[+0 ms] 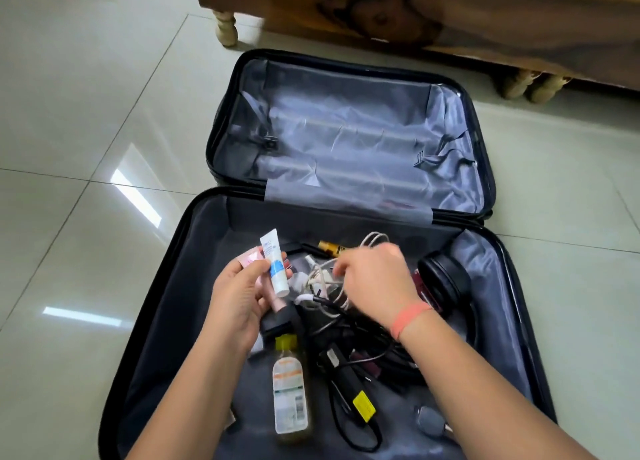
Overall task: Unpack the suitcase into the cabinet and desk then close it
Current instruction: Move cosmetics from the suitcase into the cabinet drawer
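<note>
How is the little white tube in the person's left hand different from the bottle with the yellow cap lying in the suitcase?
The white tube is held up in the left hand; the bottle lies flat on the suitcase lining. The tube is opaque white with blue print; the bottle is see-through with an orange and white label. The tube looks smaller. Both are capped toiletry containers.

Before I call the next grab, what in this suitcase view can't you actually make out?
Head view only:
- Right hand: fingers blurred over the white cable; grip unclear.
- Left hand covers the lower ends of the white tube and pink items.
- Bottle label: too small to read.
- Headphones: partly behind the right wrist.
- Suitcase near edge: cut off by the frame.
</note>
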The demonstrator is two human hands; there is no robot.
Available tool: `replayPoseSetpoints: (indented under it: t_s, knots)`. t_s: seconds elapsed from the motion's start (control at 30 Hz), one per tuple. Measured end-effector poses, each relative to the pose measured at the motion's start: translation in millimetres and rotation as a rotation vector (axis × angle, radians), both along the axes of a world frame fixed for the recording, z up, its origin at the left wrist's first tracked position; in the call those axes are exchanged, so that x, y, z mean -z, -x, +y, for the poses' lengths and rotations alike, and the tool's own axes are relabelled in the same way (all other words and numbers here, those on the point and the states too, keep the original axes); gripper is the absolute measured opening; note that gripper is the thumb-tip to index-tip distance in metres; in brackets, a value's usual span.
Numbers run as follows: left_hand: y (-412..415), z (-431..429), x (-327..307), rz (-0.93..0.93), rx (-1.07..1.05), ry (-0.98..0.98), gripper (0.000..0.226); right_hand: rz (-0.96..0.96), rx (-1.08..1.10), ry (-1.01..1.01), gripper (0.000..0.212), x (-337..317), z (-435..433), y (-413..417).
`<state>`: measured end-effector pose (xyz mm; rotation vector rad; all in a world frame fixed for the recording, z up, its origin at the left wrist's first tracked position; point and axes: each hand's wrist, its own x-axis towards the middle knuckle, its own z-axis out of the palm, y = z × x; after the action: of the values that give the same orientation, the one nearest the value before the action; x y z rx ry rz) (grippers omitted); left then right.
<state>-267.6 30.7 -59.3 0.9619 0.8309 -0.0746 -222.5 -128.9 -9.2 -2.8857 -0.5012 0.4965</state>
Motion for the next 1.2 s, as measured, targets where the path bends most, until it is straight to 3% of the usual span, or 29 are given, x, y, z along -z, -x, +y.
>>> replayPoseSetpoints:
  t_s: [0.03, 0.1, 0.2, 0.3, 0.4, 0.47, 0.57, 0.63, 0.7, 0.87, 0.97, 1.03, 1.1, 1.13, 1.2]
  knots:
    - [-5, -1, 2, 0.005, 0.011, 0.005, 0.015, -0.086, 0.089, -0.061, 0.031, 7, 2, -13]
    - [-11, -3, 5, 0.016, 0.029, 0.009, 0.015, -0.042, 0.161, -0.045, 0.032, 26, 11, -38]
    - [-16, -1, 8, 0.026, 0.017, 0.031, 0.019, 0.076, 0.087, 0.128, 0.027, 61, 26, -55]
    - [-17, 5, 14, 0.012, 0.026, 0.044, 0.031, 0.024, 0.017, 0.182, 0.024, 83, 31, -57]
    - [-15, 8, 17, 0.006, 0.048, 0.024, 0.028, -0.037, -0.019, 0.146, 0.023, 87, 31, -52]
    - [-13, 8, 17, 0.001, 0.051, 0.008, 0.027, -0.064, 0.022, -0.048, 0.019, 80, 32, -46]
    - [-14, 11, 20, 0.006, 0.061, 0.017, 0.023, 0.004, 0.170, -0.592, 0.023, 58, 36, -34]
    - [-13, 11, 18, -0.014, 0.107, 0.039, 0.033, -0.036, 0.152, -0.835, 0.027, 43, 39, -21]
    - [-7, 11, 14, -0.059, 0.153, 0.076, 0.047, -0.107, 0.055, -0.910, 0.028, 39, 43, -5]
    - [28, 22, 6, -0.095, 0.086, 0.137, 0.027, -0.093, -0.097, -0.938, 0.044, 50, 54, 33]
    - [49, 29, 6, -0.105, -0.008, 0.115, 0.048, 0.088, -0.014, -1.054, 0.050, 47, 57, 46]
    - [63, 30, 3, -0.093, -0.011, 0.068, 0.043, 0.220, 0.114, -1.101, 0.048, 47, 55, 60]
    - [78, 29, 3, -0.058, -0.034, 0.040, 0.018, 0.268, 0.300, -1.043, 0.042, 51, 48, 80]
    - [86, 28, 2, -0.040, -0.052, 0.031, 0.009, 0.247, 0.318, -0.909, 0.034, 54, 43, 89]
    - [98, 27, 0, -0.011, -0.095, 0.052, 0.009, 0.171, 0.058, -0.365, 0.021, 60, 34, 107]
